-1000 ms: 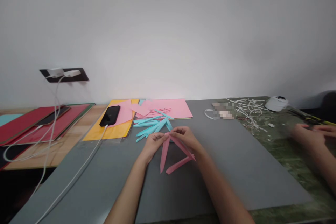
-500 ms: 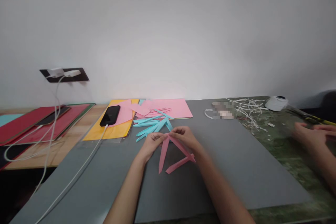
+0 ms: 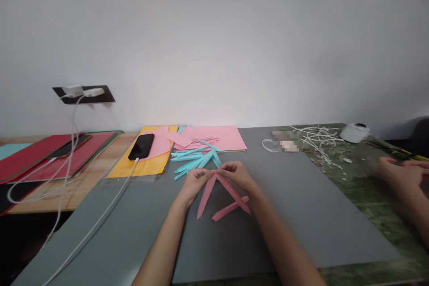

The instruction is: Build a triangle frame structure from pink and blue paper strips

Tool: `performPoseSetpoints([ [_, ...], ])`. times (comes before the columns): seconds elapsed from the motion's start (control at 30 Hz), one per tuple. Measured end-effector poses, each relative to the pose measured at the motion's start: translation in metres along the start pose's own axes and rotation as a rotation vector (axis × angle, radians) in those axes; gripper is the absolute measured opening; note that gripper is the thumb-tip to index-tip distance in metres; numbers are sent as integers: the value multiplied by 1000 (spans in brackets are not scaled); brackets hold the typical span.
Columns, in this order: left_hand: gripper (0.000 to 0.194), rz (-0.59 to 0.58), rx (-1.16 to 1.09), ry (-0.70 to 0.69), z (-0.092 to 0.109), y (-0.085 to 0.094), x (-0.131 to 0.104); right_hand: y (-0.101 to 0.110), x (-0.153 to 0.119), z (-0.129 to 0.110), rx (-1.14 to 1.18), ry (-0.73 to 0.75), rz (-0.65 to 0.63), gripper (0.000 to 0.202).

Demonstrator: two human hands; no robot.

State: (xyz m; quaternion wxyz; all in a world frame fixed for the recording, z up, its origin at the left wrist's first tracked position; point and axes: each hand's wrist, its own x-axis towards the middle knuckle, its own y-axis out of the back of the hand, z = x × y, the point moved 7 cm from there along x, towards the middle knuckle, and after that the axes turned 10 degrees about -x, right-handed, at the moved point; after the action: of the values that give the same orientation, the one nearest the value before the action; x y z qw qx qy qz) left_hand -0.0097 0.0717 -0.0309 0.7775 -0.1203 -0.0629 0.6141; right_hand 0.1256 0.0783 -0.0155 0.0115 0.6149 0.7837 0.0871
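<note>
My left hand (image 3: pixel 197 182) and my right hand (image 3: pixel 236 175) meet at the middle of the grey board, fingertips pinched together. Between them they hold the top of pink paper strips (image 3: pixel 206 196), whose two pointed ends spread downward like an upturned V. Whether this is one folded strip or two joined ones, I cannot tell. A loose pink paper strip (image 3: pixel 228 209) lies on the board, partly beneath the right-hand leg. Just beyond my fingers rest several folded blue paper strips (image 3: pixel 194 163), some joined at one end.
Pink sheets (image 3: pixel 228 136) and a yellow packet (image 3: pixel 150 169) bearing a black phone (image 3: pixel 141 146) with a white cable lie behind on the grey board (image 3: pixel 295 214). White string (image 3: pixel 323 139) is tangled at right. Another person's hands (image 3: pixel 400 176) are at the right edge. Red folders (image 3: pixel 36 154) lie left.
The pink legs in my hands have spread wider, the left one swinging outward to the left. Both hands keep their pinch at nearly the same place.
</note>
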Motion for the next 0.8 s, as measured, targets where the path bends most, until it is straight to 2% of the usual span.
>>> performPoseSetpoints([
  [0.43, 26, 16, 26, -50, 2, 0, 0, -2, 2, 2, 4, -4, -23, 23],
  [0.6, 25, 29, -64, -30, 2, -1, -1, -2, 3, 3, 7, -6, 67, 22],
  [0.8, 30, 27, -60, -9, 2, -4, -1, 2, 4, 4, 1, -4, 137, 25],
])
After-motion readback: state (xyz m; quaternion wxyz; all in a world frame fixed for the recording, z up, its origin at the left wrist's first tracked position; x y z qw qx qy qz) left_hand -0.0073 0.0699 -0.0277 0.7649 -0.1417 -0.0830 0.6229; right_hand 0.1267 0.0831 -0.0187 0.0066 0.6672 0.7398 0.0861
